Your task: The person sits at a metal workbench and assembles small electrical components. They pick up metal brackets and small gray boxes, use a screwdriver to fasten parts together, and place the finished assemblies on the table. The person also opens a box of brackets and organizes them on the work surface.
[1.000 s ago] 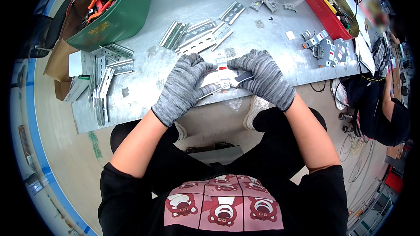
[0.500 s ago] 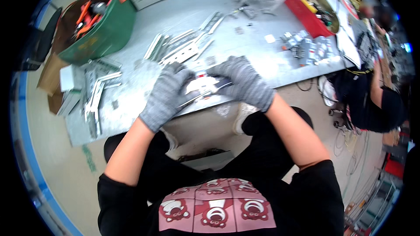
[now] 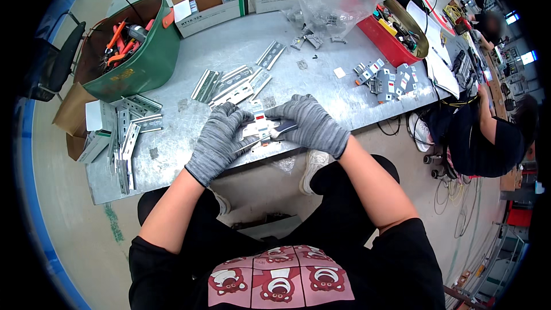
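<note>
My left hand [image 3: 219, 138], in a grey knit glove, is closed around the left end of a short metal mounting rail [image 3: 248, 133] at the table's near edge. A grey fuse holder [image 3: 261, 119] with a red window sits across that rail, upright between my hands. My right hand [image 3: 313, 125], gloved alike, is closed on a dark-handled tool [image 3: 285, 128] whose pale end points at the fuse holder's base. The tool's kind is hard to make out, and its tip is not distinct. Both hands' fingertips are close to the fuse holder.
Slotted rails [image 3: 232, 84] lie beyond my hands, with more rails [image 3: 127, 138] at the left. A green bin [image 3: 138, 74] holds orange-handled tools. Several fuse holders [image 3: 396, 83] lie right, near a red box [image 3: 384, 40]. Cartons [image 3: 212, 17] and a plastic bag [image 3: 338, 0] stand behind. A person [image 3: 482, 138] sits right.
The view has shifted slightly and become sharper. My hands stay around the rail and fuse holder, with the fuse holder now standing more plainly between them.
</note>
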A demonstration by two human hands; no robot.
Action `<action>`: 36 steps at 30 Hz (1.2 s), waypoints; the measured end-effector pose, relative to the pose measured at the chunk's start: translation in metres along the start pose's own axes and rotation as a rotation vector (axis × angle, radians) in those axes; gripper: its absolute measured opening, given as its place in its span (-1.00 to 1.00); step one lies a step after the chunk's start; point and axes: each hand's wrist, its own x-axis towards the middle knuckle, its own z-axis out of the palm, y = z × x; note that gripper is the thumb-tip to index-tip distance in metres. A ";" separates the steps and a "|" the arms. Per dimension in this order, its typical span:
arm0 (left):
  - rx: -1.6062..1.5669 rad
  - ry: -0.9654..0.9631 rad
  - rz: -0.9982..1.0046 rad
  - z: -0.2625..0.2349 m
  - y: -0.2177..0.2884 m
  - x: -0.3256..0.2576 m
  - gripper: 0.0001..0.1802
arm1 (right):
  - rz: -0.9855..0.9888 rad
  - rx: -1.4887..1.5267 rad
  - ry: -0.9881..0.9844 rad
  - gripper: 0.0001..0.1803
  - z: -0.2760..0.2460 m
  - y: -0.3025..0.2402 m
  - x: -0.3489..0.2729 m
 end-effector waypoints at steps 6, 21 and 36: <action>-0.004 0.013 -0.001 -0.001 0.005 0.001 -0.52 | 0.356 0.564 0.542 -0.70 -0.044 0.055 0.005; -0.006 -0.018 0.035 -0.006 -0.006 -0.010 -0.50 | 0.680 -0.255 0.197 -0.56 -0.054 0.080 0.096; 0.018 -0.060 0.031 -0.011 -0.014 -0.012 -0.43 | 0.534 -0.237 0.327 -0.67 -0.050 0.097 0.081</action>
